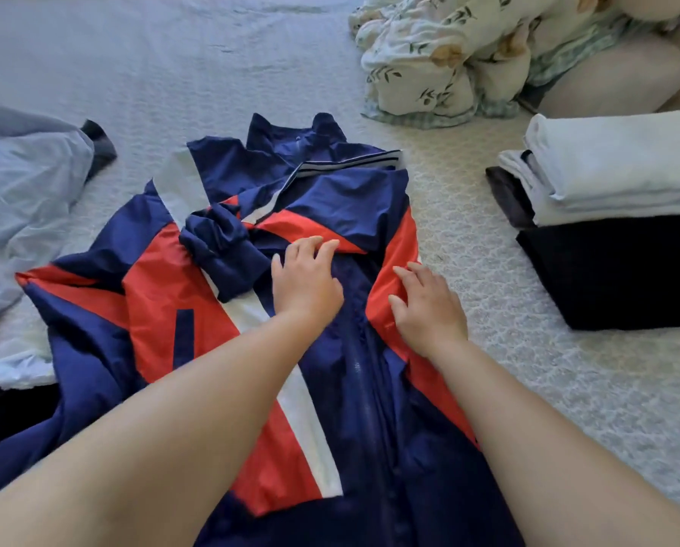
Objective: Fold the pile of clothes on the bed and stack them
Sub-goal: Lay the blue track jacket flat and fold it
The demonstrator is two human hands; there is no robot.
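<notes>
Two bare hands lie flat on a navy, red and white jacket [196, 309] spread over the pale bedcover [172, 65]. At nine o'clock a light blue garment [18, 199] lies crumpled, unfolded. The left hand [305, 280] presses the jacket's front near the zip with fingers spread and holding nothing; just beside it, at three o'clock, the right hand [429, 305] rests on the red panel, fingers loosely straight, the two hands close but apart. Farther toward three o'clock stands a stack of folded clothes [614, 215], white on black. At one o'clock a floral quilt [449, 53] is bunched up.
</notes>
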